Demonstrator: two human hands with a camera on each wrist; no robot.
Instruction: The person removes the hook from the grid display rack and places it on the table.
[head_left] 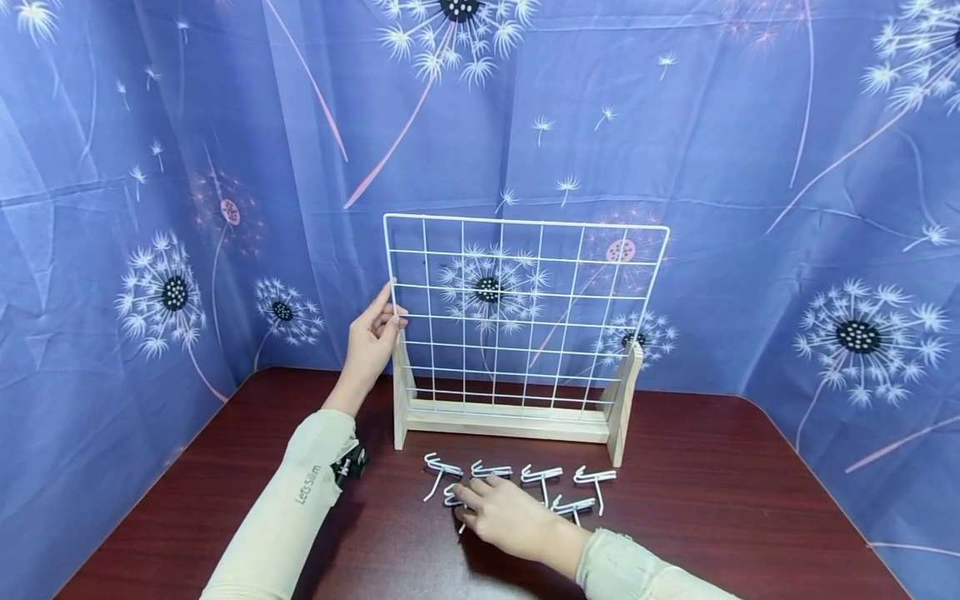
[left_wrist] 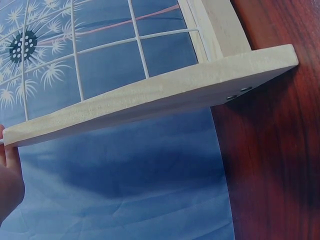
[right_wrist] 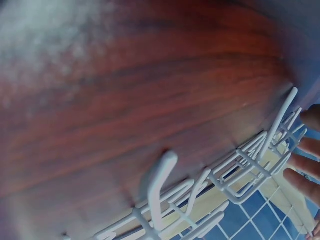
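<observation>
A white wire grid panel stands upright in a pale wooden stand. My left hand holds the panel's left edge between thumb and fingers, just above the stand's left upright; in the left wrist view only part of that hand shows beside the upright. My right hand is over several white metal hooks, its fingers reaching toward a hook in the front row that the hand partly hides. In the right wrist view the fingers are loosely extended beside a hook.
The hooks lie in two rows on the dark red wooden table, in front of the stand. A blue dandelion-print cloth hangs behind and along both sides. Another hook lies right of my right hand.
</observation>
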